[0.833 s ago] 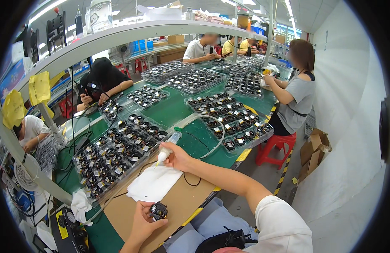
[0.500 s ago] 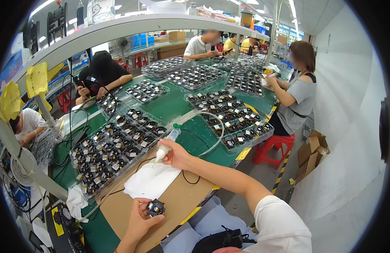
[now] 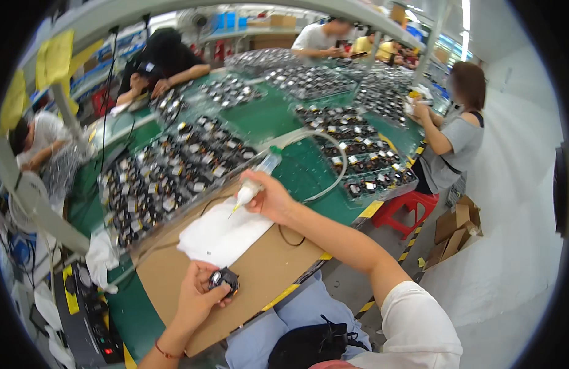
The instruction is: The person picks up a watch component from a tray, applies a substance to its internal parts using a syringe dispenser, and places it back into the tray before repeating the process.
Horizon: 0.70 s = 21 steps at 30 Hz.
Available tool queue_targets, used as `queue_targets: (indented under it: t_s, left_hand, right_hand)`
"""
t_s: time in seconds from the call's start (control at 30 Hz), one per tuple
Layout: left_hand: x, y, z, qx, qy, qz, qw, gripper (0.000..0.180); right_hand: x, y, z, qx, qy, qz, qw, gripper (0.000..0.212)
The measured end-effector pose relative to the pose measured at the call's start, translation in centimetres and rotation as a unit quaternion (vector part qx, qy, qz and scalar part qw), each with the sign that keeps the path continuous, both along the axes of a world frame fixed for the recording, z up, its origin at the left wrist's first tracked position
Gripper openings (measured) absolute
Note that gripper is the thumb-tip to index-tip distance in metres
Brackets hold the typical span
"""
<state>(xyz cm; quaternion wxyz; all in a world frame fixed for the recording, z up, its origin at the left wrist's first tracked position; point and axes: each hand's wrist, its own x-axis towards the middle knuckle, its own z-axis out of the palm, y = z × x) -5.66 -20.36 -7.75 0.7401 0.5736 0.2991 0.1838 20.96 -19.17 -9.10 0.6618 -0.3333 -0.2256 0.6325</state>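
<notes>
Small black boxy electronic part, pinched in the left hand right over the brown cardboard sheet at the near edge of the green surface; the grip is clenched around its sides, thumb on one flank, fingers curled under. Looks light and rigid, hard plastic shell with a paler face up top, probably a bit fiddly and delicate on that face, so the outer edges are the sensible place to hold it, just as it sits now. Up and to the right, the right hand is wrapped tight on a white squeeze applicator with a fine yellow tip, nozzle angled down over the white soft cloth spread on the cardboard, well apart from the part. Beyond the cloth, clear trays packed with rows of similar black parts cover the surface, with a grey cable looping between them. Other people sit and stand around the far sides, busy with their own trays.
</notes>
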Motion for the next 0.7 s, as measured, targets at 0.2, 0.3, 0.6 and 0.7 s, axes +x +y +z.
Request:
queue_targets:
  t_s: [0.2,0.3,0.6,0.7]
  left_hand:
    - [0.4,0.9,0.5,0.023,0.035,0.008,0.999,0.032]
    - [-0.1,1.3,0.8,0.035,0.059,0.048,0.997,0.029]
    - [-0.4,1.4,-0.3,0.088,0.064,0.054,0.993,0.026]
    - [-0.4,1.5,-0.1,0.077,0.094,0.036,0.992,0.029]
  right_hand:
    - [-0.9,-1.5,1.2,-0.011,-0.122,-0.057,0.991,0.022]
    - [-2.7,-1.9,1.6,0.025,-0.228,-0.075,0.97,0.025]
    - [-5.1,-3.9,1.4,0.058,-0.321,-0.07,0.943,0.028]
    - [-5.2,-4.5,1.1,0.087,-0.347,-0.069,0.931,0.031]
